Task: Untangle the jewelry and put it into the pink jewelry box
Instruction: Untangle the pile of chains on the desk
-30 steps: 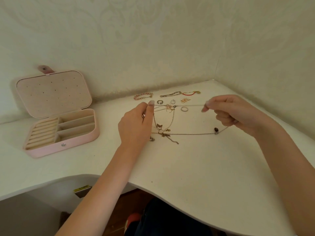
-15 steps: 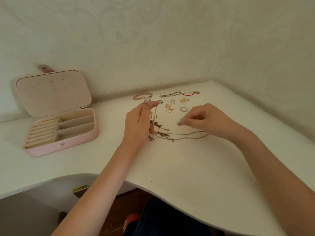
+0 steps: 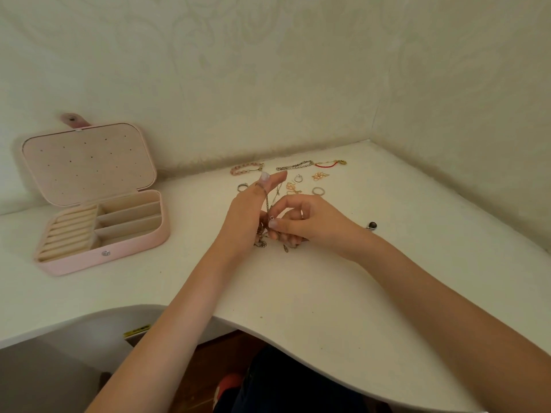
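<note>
The pink jewelry box (image 3: 125, 248) lies open at the left of the white desk, its lid up and its compartments bare. In the middle, my left hand (image 3: 246, 216) holds a tangle of thin chains (image 3: 264, 238) that hangs from its fingers. My right hand (image 3: 310, 222) meets it from the right and pinches the same chains with thumb and forefinger. Part of the tangle is hidden between the two hands. A dark pendant (image 3: 372, 225) lies on the desk to the right of my right wrist.
Loose pieces lie along the back: a pink bead bracelet (image 3: 244, 169), a silver chain bracelet (image 3: 293, 166), a red cord bracelet (image 3: 328, 164), gold earrings (image 3: 320, 175) and rings (image 3: 318, 190). Walls close the corner. The desk's curved front edge (image 3: 268, 338) runs below my arms.
My hands held a chain stretched wide between them. The right hand has since come left to the left hand, and the chains are now bunched between them over the desk.
</note>
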Demonstrator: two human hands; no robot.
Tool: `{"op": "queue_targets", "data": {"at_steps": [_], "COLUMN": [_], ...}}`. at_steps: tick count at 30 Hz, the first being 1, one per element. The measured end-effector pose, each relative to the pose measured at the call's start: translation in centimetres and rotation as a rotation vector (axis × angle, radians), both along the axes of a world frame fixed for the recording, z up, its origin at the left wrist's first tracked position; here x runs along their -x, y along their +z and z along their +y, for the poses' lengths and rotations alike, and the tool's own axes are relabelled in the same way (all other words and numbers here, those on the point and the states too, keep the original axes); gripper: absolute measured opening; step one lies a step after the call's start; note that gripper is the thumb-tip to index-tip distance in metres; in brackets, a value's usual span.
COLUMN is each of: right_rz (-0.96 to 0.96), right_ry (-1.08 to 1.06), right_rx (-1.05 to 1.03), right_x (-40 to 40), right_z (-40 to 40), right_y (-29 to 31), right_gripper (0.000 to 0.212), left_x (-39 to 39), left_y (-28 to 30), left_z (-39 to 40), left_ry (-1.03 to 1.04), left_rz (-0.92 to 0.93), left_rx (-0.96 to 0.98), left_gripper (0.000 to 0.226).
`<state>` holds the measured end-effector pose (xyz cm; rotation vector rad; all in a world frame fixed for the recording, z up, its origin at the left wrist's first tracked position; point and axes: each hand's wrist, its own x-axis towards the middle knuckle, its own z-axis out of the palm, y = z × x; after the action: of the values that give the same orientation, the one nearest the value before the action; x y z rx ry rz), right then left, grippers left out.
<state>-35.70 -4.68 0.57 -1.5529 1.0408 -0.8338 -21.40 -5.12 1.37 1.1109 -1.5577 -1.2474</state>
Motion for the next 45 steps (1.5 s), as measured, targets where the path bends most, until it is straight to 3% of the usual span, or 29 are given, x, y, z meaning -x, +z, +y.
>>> {"op": "queue_targets", "data": {"at_steps": [6,12,16,23,28,31,34,36,40,45], "right_rz": [0.083,0.185,0.128,0.011,-0.007,0.018,0.05,0.067,0.126,0.079], "right_ry": [0.113,0.08,-0.089,-0.22,-0.232,-0.235,-0.242,-0.284,-0.353,-0.336], "right_rx": [-0.005,0.02,0.05,0.16,0.194,0.213,0.25,0.288,0.365,0.333], "right_x": [1.4,3.1,3.6,4.0,3.9,3.7,3.5,3.5,3.6,3.5], "right_z": [0.3,0.8,0.7,0.8,1.1,1.3,1.3,1.3,1.3,1.1], "right_y": [0.7,1.8,2.3,3.1,3.4,3.5,3.4,3.2,3.1,2.9], "right_gripper": [0.012,0.019,0.021,0.018,0.019,0.012,0.012,0.011,0.011,0.018], "left_x": [-0.4,-0.6,-0.6,-0.3,-0.3,-0.3,0.3,0.8,0.9,0.8], "left_y": [-0.6,-0.4,-0.5,-1.5,-2.5,-2.4,-1.2,-0.6,-0.7,-0.9], "left_z": [-0.6,-0.9,-1.0,-0.7,-1.4,-1.4,-0.4,0.0,-0.2,-0.4], "left_ry": [-0.005,0.062,0.114,0.179,0.193,0.197,0.0,-0.08,-0.043,0.012], "left_rz": [-0.001,0.088,0.038,-0.358,-0.623,-0.466,-0.039,0.111,0.175,0.063], "left_rx": [-0.005,-0.01,0.084,0.307,0.617,0.636,0.377,0.21,0.156,0.243], "left_gripper": [0.056,0.061,0.033,0.027,0.036,0.038,0.018,0.009,0.007,0.008]}}
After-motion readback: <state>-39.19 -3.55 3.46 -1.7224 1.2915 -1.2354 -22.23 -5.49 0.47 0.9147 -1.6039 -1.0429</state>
